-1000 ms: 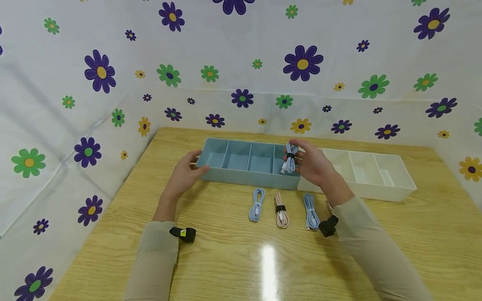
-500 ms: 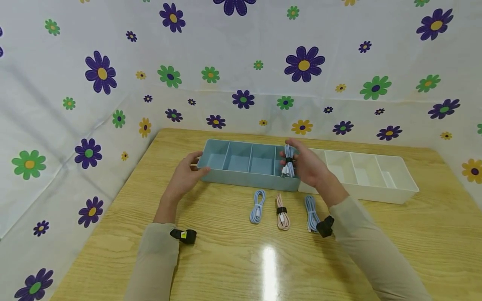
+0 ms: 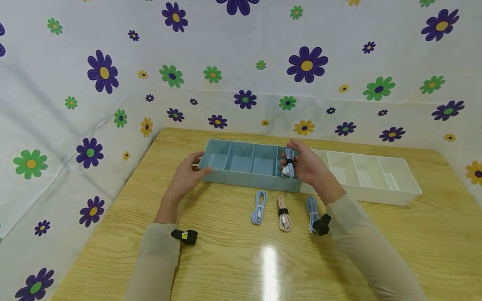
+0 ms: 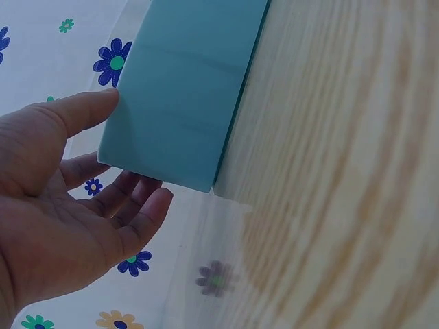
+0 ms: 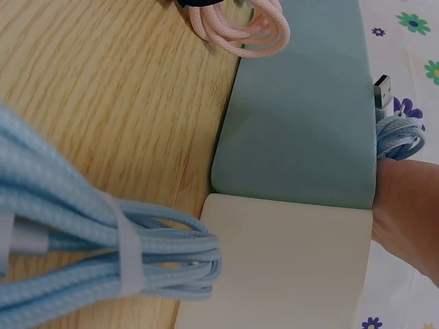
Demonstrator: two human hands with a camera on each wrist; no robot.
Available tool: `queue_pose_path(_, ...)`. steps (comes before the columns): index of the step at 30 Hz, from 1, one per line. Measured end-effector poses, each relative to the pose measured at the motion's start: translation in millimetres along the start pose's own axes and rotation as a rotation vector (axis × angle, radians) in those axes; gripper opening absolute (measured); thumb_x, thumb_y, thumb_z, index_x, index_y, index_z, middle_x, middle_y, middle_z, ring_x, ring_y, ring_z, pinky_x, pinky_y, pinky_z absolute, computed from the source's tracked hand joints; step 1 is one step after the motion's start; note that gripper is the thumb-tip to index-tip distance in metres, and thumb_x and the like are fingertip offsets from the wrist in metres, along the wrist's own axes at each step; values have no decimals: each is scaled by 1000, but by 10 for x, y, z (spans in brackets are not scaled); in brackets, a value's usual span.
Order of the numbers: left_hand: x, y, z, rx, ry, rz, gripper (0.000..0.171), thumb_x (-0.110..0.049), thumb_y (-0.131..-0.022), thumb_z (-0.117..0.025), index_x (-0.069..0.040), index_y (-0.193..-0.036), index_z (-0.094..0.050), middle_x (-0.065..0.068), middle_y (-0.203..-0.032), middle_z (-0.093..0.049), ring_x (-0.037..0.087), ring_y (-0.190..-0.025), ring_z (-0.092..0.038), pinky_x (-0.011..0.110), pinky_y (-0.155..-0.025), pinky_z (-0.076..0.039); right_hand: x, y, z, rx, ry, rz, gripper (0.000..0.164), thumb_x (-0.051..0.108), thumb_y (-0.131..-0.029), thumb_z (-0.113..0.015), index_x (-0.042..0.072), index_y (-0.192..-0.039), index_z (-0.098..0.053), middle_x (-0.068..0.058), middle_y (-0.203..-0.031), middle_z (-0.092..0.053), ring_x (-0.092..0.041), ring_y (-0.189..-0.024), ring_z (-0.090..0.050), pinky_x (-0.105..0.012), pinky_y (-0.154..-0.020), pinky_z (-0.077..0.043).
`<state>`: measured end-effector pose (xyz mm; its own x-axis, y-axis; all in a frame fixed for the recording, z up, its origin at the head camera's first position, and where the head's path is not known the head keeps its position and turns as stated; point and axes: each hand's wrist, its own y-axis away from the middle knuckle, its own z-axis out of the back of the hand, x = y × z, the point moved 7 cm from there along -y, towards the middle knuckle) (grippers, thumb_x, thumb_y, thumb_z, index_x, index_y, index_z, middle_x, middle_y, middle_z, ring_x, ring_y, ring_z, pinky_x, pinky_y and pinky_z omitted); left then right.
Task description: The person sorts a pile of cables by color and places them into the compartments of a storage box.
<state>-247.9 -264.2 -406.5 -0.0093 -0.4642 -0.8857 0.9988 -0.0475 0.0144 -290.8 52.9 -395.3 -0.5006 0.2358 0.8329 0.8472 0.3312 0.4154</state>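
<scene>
My left hand (image 3: 185, 175) holds the left end of a blue-grey compartment box (image 3: 244, 179). Its thumb rests at the front rim, and in the left wrist view the fingers (image 4: 147, 223) curl about the end wall. My right hand (image 3: 310, 165) grips a coiled light-blue USB cable (image 3: 290, 161), bound with a black strap, at the box's rightmost compartment. The white plug end hangs lowest. In the right wrist view a bit of that cable (image 5: 399, 140) and its metal plug show above the rim; most of the hand is hidden behind the box.
A cream compartment box (image 3: 376, 194) adjoins the blue-grey one on the right. In front of them on the wooden table (image 3: 226, 255) lie a light-blue cable (image 3: 259, 207), a pink cable (image 3: 284, 215) and another blue cable (image 3: 312, 211), partly covered by the right wrist camera.
The right hand has lowered the cable slightly toward the rightmost compartment, and the cable hangs more upright. The right forearm has shifted a little left. The left hand stays at the box end.
</scene>
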Motion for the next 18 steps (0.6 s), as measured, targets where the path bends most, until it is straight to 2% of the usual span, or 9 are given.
queue_pose_path(8, 6, -3, -7, 2, -2, 0, 64, -19, -99, -63, -5, -153, -33, 23, -144, -44, 38, -120, -50, 51, -98, -46, 62, -42, 23, -42, -3, 64, 53, 47, -105, -39, 19, -148, -24, -4, -112, -43, -19, -92, -48, -29, -77, -47)
queue_pose_path(15, 7, 9, -3, 5, -6, 3, 64, -20, -99, -63, -5, -154, -33, 23, -144, -44, 38, -120, -49, 51, -98, -46, 16, -61, 5, -43, 75, 69, 60, 47, -107, -32, 15, -156, -17, -6, -116, -39, -19, -96, -44, -30, -81, -44)
queue_pose_path(18, 0, 9, -3, 6, -5, -4, 64, -19, -99, -63, -4, -153, -33, 23, -144, -44, 38, -120, -50, 50, -97, -46, -7, -53, 1, -46, 91, 52, 63, 50, -107, -28, 15, -158, -17, -9, -126, -35, -20, -98, -44, -31, -84, -44)
